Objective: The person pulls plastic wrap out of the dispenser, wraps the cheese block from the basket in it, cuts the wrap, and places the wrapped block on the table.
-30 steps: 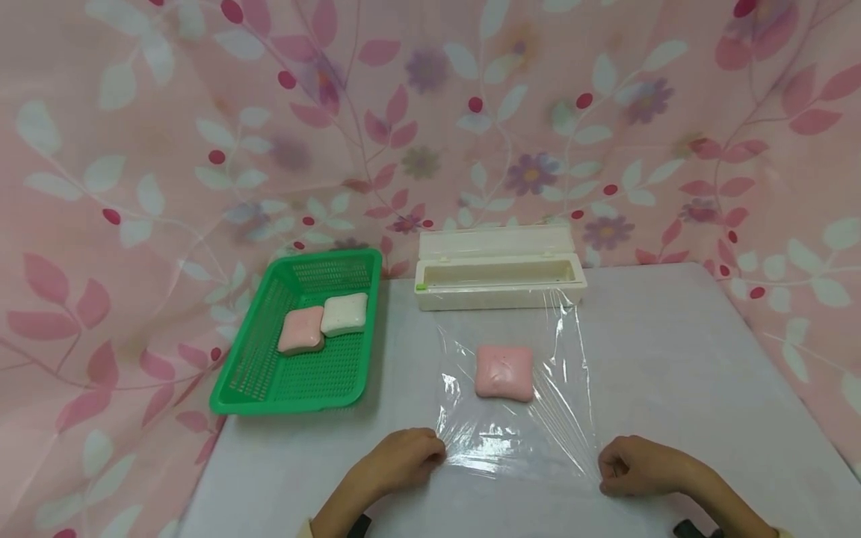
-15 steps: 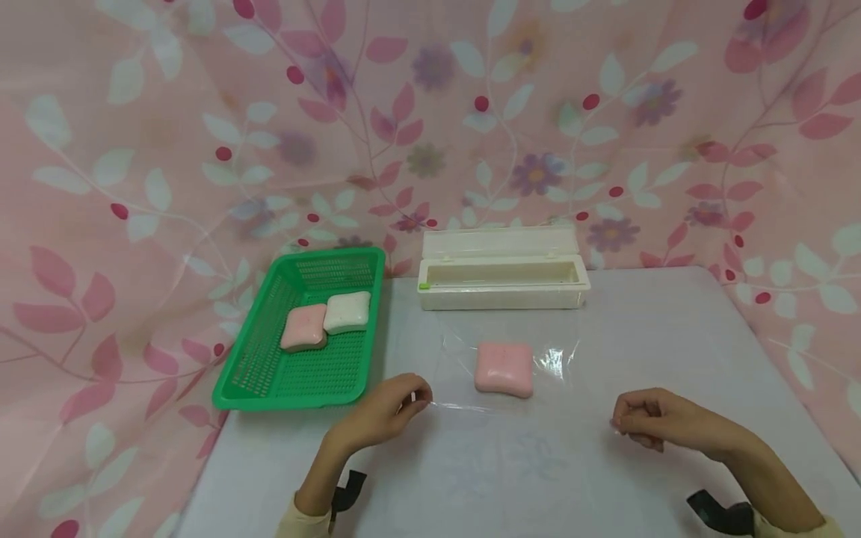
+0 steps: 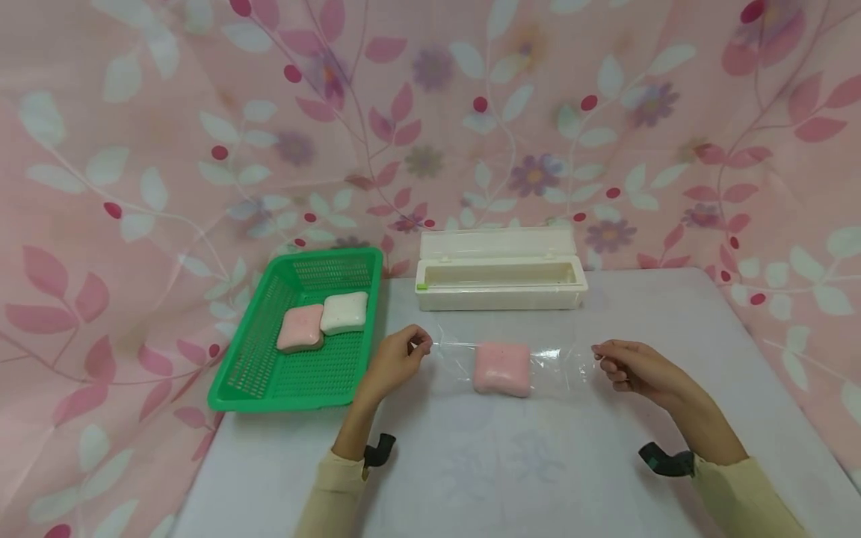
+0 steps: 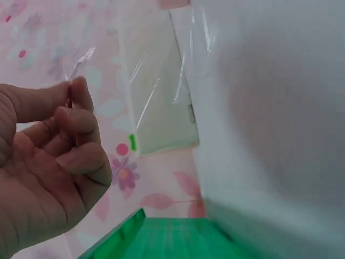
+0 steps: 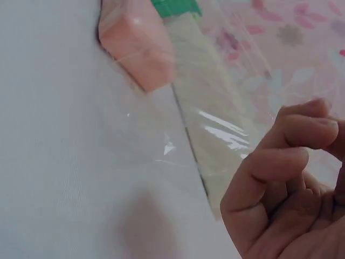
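A pink soap bar (image 3: 502, 369) lies on the table under a fold of clear plastic wrap (image 3: 554, 364). Left of it, my left hand (image 3: 398, 360) pinches one corner of the wrap between thumb and forefinger, raised above the table. On the other side my right hand (image 3: 635, 368) pinches the opposite corner, its other fingers curled loosely. Close up in the left wrist view, the wrap runs from the left hand's fingertips (image 4: 78, 89). The right wrist view has the shiny film stretched in front of the soap bar (image 5: 137, 46).
A green basket (image 3: 366, 373) at the left holds a pink soap bar (image 3: 300, 327) and a white soap bar (image 3: 344, 312). Behind the wrap stands a long white wrap dispenser box (image 3: 501, 299) with its lid up. A floral curtain (image 3: 430, 112) hangs behind the table.
Both hands have moved from the table's near side away toward the box, carrying the wrap's near edge up and over the soap bar. The soap bar has stayed in place.
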`<state>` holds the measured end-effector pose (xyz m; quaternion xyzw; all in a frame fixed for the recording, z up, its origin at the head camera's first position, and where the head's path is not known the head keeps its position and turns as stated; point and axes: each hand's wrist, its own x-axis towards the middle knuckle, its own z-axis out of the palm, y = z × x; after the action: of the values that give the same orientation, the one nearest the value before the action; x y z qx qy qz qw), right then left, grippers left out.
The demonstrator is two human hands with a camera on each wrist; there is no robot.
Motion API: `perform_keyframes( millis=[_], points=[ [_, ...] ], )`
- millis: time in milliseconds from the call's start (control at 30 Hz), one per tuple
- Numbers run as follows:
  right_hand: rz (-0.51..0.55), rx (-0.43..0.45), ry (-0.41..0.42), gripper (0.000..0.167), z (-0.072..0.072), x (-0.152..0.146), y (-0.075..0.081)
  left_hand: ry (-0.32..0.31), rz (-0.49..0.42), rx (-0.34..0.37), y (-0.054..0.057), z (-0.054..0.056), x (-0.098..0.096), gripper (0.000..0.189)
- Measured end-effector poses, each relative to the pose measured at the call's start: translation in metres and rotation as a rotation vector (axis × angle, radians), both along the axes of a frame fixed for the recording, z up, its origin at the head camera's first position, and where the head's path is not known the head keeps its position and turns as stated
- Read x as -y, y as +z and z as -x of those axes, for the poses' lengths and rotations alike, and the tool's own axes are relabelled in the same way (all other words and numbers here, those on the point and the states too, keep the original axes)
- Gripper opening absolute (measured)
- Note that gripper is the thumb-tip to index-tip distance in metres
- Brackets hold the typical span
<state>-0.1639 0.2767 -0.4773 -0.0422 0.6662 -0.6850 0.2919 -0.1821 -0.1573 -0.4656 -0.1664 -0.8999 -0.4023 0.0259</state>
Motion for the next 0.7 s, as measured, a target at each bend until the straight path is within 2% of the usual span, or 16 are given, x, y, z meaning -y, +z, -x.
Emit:
perform_keyframes(
  millis=[167, 300, 433, 567, 700],
  points=[
    [-0.219, -0.057, -0.136, 0.036, 0.017, 0.009, -0.014, 0.086, 0.123, -0.007, -0.022, 0.026, -0.008, 0.004],
    [-0.426, -0.137, -0.191, 0.04, 0.028, 0.017, -0.03, 0.085, 0.25, -0.009, -0.041, 0.041, -0.01, 0.004],
    [-0.6, -0.228, -0.192, 0.032, 0.033, 0.024, -0.043, 0.058, 0.32, 0.019, -0.051, 0.046, -0.01, 0.004],
    [-0.729, -0.336, -0.178, 0.027, 0.035, 0.03, -0.049, 0.034, 0.374, 0.02, -0.053, 0.046, -0.013, 0.005],
    [-0.806, -0.388, -0.163, 0.025, 0.037, 0.034, -0.05, 0.007, 0.405, 0.016, -0.051, 0.046, -0.017, 0.006]
  ],
)
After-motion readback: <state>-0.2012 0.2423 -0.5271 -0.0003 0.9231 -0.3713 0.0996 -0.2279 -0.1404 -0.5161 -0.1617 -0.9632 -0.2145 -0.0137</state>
